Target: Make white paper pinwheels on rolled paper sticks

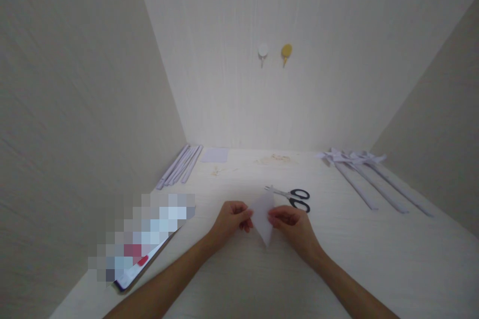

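A small piece of white paper (263, 215) is held up between my two hands, turned so that a corner points down. My left hand (234, 215) pinches its left edge between thumb and fingers. On the opposite edge, my right hand (290, 222) grips the paper the same way. Just behind the paper lies a pair of scissors (289, 194) with black handles, its blades pointing left and its lower handle close to my right hand.
Folded paper strips (179, 167) and a paper square (215, 155) lie at the back left. Long strips with pointed paper ends (357, 169) lie at the right. A partly blurred tablet-like device (149, 239) rests at the left. White (263, 51) and yellow hooks (286, 51) hang on the wall.
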